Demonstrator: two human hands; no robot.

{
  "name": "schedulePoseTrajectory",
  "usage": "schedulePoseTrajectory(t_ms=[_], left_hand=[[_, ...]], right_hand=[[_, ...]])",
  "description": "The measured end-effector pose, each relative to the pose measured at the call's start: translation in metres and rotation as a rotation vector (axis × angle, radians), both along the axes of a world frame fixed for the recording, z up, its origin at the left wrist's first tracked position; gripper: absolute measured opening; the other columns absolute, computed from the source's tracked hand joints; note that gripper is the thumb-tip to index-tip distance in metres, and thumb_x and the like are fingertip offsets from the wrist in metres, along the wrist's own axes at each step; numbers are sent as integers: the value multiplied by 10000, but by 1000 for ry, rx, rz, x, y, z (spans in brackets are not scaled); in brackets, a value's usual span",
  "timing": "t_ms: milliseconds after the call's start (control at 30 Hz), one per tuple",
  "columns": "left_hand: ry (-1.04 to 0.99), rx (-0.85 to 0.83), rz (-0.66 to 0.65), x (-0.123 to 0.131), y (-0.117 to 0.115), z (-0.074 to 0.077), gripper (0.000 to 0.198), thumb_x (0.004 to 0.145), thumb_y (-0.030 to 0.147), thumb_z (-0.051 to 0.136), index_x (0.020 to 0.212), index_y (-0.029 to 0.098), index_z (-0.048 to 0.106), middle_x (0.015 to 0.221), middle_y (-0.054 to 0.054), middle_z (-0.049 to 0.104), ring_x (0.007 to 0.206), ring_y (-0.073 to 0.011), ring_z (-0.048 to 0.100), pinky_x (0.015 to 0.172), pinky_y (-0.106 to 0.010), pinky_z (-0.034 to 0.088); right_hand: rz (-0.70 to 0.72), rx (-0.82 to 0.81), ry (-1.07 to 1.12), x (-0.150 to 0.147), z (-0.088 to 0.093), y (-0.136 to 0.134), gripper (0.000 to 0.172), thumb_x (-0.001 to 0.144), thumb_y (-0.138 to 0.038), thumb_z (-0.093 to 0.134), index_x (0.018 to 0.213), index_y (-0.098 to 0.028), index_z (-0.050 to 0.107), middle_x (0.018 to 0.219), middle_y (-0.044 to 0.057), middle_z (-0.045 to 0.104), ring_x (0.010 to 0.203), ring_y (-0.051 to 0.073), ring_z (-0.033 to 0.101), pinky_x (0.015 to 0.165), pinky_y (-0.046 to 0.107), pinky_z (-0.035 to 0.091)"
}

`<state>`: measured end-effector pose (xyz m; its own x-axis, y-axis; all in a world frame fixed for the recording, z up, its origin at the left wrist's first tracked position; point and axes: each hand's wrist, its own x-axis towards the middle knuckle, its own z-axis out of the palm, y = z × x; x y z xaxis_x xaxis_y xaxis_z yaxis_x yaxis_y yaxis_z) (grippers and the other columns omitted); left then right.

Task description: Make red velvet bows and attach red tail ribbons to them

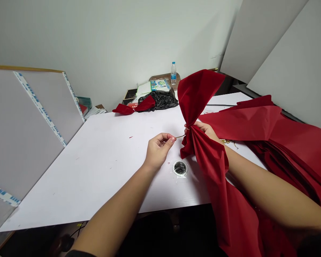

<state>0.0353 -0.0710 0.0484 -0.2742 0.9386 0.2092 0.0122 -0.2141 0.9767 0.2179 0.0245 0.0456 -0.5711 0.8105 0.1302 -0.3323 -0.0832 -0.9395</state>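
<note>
My right hand (203,130) grips a gathered red cloth (200,103) at its pinched middle, so one half fans upward and the other half hangs down over the table's front edge. A thin gold wire (179,136) runs from the pinched middle to my left hand (159,148), which pinches its end between thumb and fingers just above the white table (96,167). Both hands are closed.
A stack of red cloth sheets (278,132) lies at the right. A small round tape roll (179,167) sits near the front edge. At the far end are a black plastic bag (160,100), a red cloth scrap (135,106), a water bottle (173,73) and papers. Grey boards (29,125) lean at the left.
</note>
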Motion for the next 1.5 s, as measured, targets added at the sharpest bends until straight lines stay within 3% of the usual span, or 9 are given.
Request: schedulePoseTrajectory(t_ms=[433, 600, 767, 933, 1033, 1233, 1367, 1500], left_hand=[[24, -50, -76, 3, -2, -2, 333, 773, 453, 840, 840, 151, 716, 867, -77, 730, 803, -163, 630, 771, -295, 507], [21, -57, -31, 4, -1, -2, 319, 768, 435, 831, 839, 149, 712, 854, -68, 719, 792, -155, 618, 763, -286, 502], [48, -39, 67, 4, -1, -1, 275, 786, 406, 801, 833, 152, 709, 815, -44, 691, 737, -135, 572, 717, -265, 483], [86, -23, 190, 4, -1, -1, 213, 810, 355, 775, 858, 155, 717, 823, -41, 693, 691, -123, 525, 675, -259, 455], [141, -14, 242, 5, -2, -1, 173, 821, 331, 769, 853, 167, 722, 789, -30, 677, 659, -124, 495, 648, -265, 436], [276, 83, 330, 8, -6, -1, 123, 856, 307, 737, 854, 187, 710, 811, -27, 680, 716, -143, 527, 726, -286, 464], [221, 75, 307, 8, -5, -1, 130, 848, 292, 737, 853, 181, 669, 842, -40, 694, 742, -142, 579, 736, -286, 486], [59, 8, 132, 8, -2, -3, 209, 812, 322, 764, 854, 172, 625, 841, -52, 696, 745, -149, 653, 728, -289, 519]], right_hand=[[-23, -197, -22, -3, 2, 12, 443, 658, -509, 922, 888, -206, 694, 803, 29, 709, 650, 188, 683, 601, 334, 591], [-49, -80, -62, -4, 1, 10, 402, 672, -461, 935, 893, -210, 711, 779, 37, 696, 696, 203, 692, 596, 321, 576], [-88, 26, -71, -4, -3, 5, 487, 635, -434, 968, 1009, -229, 733, 800, 20, 699, 702, 198, 693, 599, 321, 574], [-123, 158, -90, -5, -8, 9, 459, 631, -485, 968, 898, -198, 731, 801, 32, 706, 689, 177, 668, 629, 318, 577], [-133, 212, -102, -6, -11, 12, 506, 643, -553, 948, 942, -197, 747, 794, 36, 709, 690, 176, 662, 641, 319, 573], [-160, 292, -87, -11, -14, 9, 549, 579, -594, 964, 882, -188, 751, 776, 39, 711, 691, 167, 654, 703, 319, 582], [-167, 303, -76, -12, -16, 9, 553, 594, -603, 957, 902, -186, 763, 777, 40, 710, 699, 164, 655, 719, 315, 582], [-174, 295, -96, -10, -17, 11, 559, 636, -638, 923, 925, -187, 762, 833, 61, 735, 726, 175, 662, 727, 322, 580]])
